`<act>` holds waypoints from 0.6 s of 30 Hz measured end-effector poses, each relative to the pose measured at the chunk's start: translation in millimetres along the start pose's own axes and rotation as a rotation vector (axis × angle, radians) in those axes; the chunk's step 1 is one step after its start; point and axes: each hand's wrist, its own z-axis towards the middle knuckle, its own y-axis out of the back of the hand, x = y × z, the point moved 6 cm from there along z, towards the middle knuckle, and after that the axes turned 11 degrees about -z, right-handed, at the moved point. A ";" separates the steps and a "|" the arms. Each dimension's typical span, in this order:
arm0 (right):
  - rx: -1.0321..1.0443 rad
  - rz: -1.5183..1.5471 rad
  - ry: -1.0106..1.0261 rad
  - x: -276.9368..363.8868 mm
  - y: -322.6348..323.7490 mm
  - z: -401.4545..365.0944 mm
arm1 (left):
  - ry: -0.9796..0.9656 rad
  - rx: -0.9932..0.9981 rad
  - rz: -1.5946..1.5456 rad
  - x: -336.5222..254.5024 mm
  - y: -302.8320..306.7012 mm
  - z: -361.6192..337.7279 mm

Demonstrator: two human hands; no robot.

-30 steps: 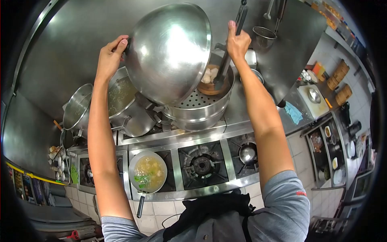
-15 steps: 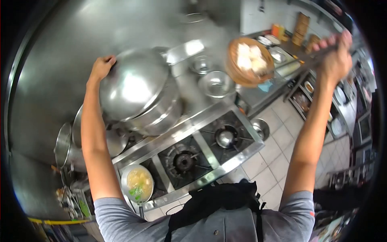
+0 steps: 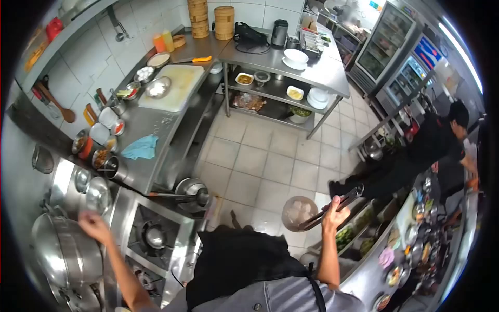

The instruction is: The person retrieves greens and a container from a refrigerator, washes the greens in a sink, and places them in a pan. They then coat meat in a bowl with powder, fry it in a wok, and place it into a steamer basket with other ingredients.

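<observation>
My right hand [image 3: 334, 216] is wrapped round metal tongs [image 3: 315, 222], which grip a round steamer basket [image 3: 287, 222]. Pale buns [image 3: 300, 212], blurred by motion, sit in the basket, held above the tiled floor to my right. My left hand [image 3: 94, 227] is raised beside the big steel steamer pot [image 3: 78, 249], with nothing in it. Its fingers are loosely bent and slightly blurred. The domed lid [image 3: 48, 247] rests on the pot at the left.
A gas burner [image 3: 155, 235] and a pan [image 3: 191, 195] lie in front of me. A cutting board [image 3: 174, 88] and blue cloth [image 3: 140, 147] are on the steel counter. Dark-clothed, a person [image 3: 416, 151] leans over at the right. Bamboo steamers [image 3: 224, 23] stand at the back.
My view has swung right, away from the stove. My left hand has let go of the pot lid. The basket has moved with the tongs from above the counter to over the floor.
</observation>
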 end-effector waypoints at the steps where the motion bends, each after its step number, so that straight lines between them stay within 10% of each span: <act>1: -0.054 -0.070 -0.018 -18.0 -5.9 18.5 | 0.059 0.162 0.025 -36.5 -53.1 -48.8; 5: -0.157 -0.029 -0.153 -62.3 -48.3 118.6 | 0.472 0.935 -0.244 -90.4 -196.7 -238.6; 10: -0.273 -0.024 0.008 -64.1 -127.4 324.4 | 0.735 1.380 -0.127 -72.5 -303.0 -385.7; 13: -0.364 0.059 -0.202 -95.1 -175.6 461.2 | 1.569 1.362 -0.243 35.7 -375.3 -479.7; 14: -0.442 0.136 -0.212 -111.9 -195.6 513.4 | 1.464 1.374 -0.187 43.5 -409.4 -478.3; 16: -0.461 0.029 -0.081 -135.3 -235.9 613.2 | 0.462 1.595 0.199 41.9 -512.7 -464.8; 18: -0.576 -0.310 0.182 -167.0 -275.8 711.8 | 0.027 1.336 0.125 -8.1 -606.4 -423.2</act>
